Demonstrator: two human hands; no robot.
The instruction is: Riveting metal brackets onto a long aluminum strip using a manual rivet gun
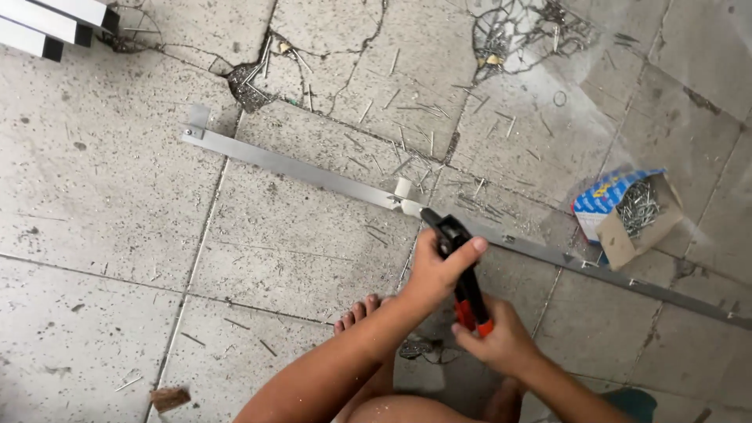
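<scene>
Long aluminium strip (313, 174) crossing my frame from upper left to lower right, open box of rivets (627, 213) at right, riveter (458, 266) at centre with nose seemingly on the strip, my left hand (433, 270) wrapped closed round its head, my right hand (501, 341) clenched on the red-tipped handles.

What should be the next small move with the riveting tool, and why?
Probably squeeze the handles together. The rivet tool is held in both hands, left hand near the head and right hand on the red handle ends, and its nose already sits against the small bracket on the long metal strip. Whether a rivet is seated there cannot be seen.
</scene>
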